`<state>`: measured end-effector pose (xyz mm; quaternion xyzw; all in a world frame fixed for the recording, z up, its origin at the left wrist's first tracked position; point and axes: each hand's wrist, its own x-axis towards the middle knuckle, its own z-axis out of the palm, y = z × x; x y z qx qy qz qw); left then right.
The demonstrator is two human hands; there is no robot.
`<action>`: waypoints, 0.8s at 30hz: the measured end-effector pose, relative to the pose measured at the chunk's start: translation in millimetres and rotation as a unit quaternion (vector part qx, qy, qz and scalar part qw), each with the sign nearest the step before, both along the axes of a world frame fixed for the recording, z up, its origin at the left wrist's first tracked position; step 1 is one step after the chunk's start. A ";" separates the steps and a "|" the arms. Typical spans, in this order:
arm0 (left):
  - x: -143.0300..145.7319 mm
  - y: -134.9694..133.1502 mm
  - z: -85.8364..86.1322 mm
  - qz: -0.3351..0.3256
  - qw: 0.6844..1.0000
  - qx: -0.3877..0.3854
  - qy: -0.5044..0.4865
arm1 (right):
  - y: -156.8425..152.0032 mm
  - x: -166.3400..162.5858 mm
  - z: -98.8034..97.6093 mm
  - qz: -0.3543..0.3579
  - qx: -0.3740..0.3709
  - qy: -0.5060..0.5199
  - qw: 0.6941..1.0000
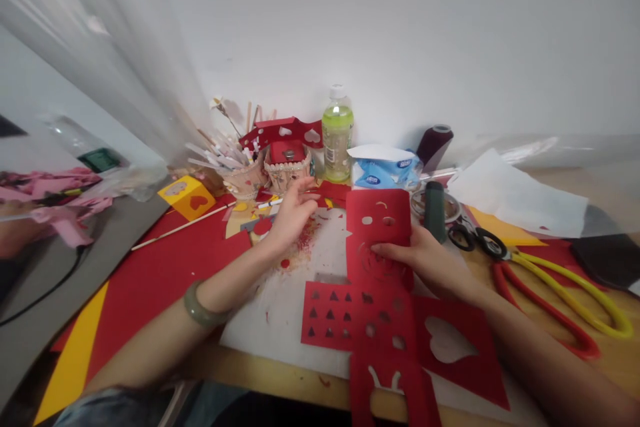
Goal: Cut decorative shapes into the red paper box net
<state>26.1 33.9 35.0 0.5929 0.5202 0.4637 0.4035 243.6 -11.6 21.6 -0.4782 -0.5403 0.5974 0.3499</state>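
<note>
A cross-shaped red paper cut-out (380, 293) with punched triangles, dots and a heart lies on a white sheet (280, 307) in front of me. My right hand (425, 260) rests on its upper panel, fingers curled with the thumb pressing the paper flat. My left hand (293, 210), a green bangle on its wrist, reaches forward over red paper scraps (303, 243) toward a marker (270, 203) and a woven basket (287, 170). Its fingers are apart and hold nothing.
A green drink bottle (337, 133), a tissue pack (383, 170), a pen cup (245, 177) and a yellow cube (187, 197) stand at the back. Black scissors (473, 237) and yellow-and-red handled shears (560, 300) lie at the right. Red and yellow sheets (150, 280) cover the left.
</note>
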 end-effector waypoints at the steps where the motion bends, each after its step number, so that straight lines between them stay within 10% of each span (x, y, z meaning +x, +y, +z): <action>1: 0.7 0.1 3.4 -0.035 0.999 -0.028 -0.011 | -0.3 -0.1 0.2 0.015 0.002 -0.001 1.000; 14: 17.0 10.3 37.3 -0.450 0.846 -0.274 0.085 | -14.7 -6.1 21.7 0.201 0.096 -0.193 0.956; 20: 9.7 -11.9 27.4 -0.399 0.874 -0.278 0.007 | -4.9 37.2 35.3 0.056 0.164 -0.335 0.926; 24: -11.9 -22.7 23.2 -0.258 0.928 -0.240 -0.116 | 2.4 95.9 28.8 -0.163 0.165 -0.523 0.820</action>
